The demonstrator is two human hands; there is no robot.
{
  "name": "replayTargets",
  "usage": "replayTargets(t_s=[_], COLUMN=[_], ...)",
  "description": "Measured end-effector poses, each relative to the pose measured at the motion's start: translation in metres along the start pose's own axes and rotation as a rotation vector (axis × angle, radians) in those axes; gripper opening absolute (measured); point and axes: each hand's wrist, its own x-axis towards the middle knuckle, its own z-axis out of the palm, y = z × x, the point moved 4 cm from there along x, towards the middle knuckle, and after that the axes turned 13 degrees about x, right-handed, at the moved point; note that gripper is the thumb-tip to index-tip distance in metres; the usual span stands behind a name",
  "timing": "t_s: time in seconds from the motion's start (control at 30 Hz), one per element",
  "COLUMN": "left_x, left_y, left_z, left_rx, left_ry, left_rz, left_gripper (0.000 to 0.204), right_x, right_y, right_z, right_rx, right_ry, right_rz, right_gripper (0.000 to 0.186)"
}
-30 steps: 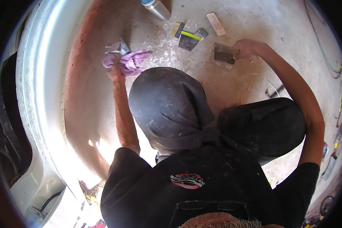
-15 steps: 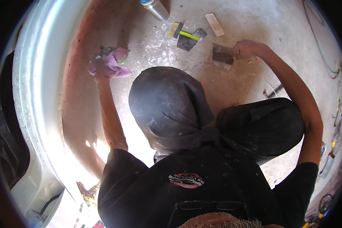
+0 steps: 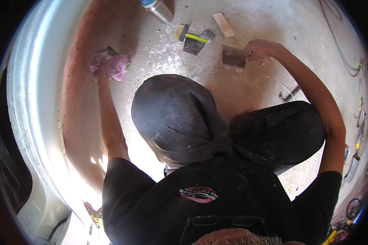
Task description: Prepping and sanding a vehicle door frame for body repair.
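At the left, my left hand [image 3: 98, 74] is closed on a bunched purple cloth [image 3: 115, 67]. A bit of green shows at the cloth's right side. Just beyond the cloth is a dark flat piece [image 3: 110, 51], partly covered. On the right, my right hand [image 3: 258, 50] is curled with its fingers at the right edge of a dark square sheet [image 3: 234, 56]. Beneath that sheet lies a paler, dusty one, its border showing. The fingertips of my right hand are hard to see.
Ahead stand a silver bottle with a blue lid [image 3: 161, 12], a yellow-green strip on dark sheets [image 3: 196, 38] and a pale block [image 3: 223, 25]. A white curved panel [image 3: 24, 102] borders the left. A dark tool [image 3: 291, 94] lies beside my right knee. A hose [image 3: 341, 53] runs at far right.
The whole view has shifted slightly. The purple cloth has changed its folds in my left hand, and the dark sheet by my right hand has turned a little.
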Motion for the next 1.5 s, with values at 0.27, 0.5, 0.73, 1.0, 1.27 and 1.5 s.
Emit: replayTargets(t_s=[0.27, 0.5, 0.73, 1.0, 1.27, 1.5], left_x=[-0.085, -0.066, -0.173, -0.307, -0.338, -0.333], left_y=[0.088, 0.095, 0.133, 0.085, 0.133, 0.135], left_z=[0.104, 0.183, 0.230, 0.391, 0.474, 0.528], left_rx=[0.032, -0.029, 0.846, 0.721, 0.801, 1.076], left_ry=[-0.263, -0.109, 0.669, -0.518, -0.509, -0.566], left_rz=[0.152, -0.035, 0.597, 0.986, 1.289, 1.335], left_gripper=[0.049, 0.070, 0.091, 0.086, 0.075, 0.062], right_x=[-0.007, 0.013, -0.015, 0.003, -0.015, -0.028], right_y=[-0.017, 0.034, -0.005, 0.023, 0.003, 0.015], right_z=[-0.003, 0.017, 0.000, 0.009, 0.026, 0.035], right_rx=[0.069, -0.196, 0.073, -0.098, -0.043, 0.011], right_ry=[-0.177, -0.064, -0.112, -0.070, -0.104, -0.096], right_rz=[0.300, -0.163, 0.246, 0.084, 0.189, 0.258], right_gripper=[0.031, 0.029, 0.035, 0.037, 0.036, 0.037])
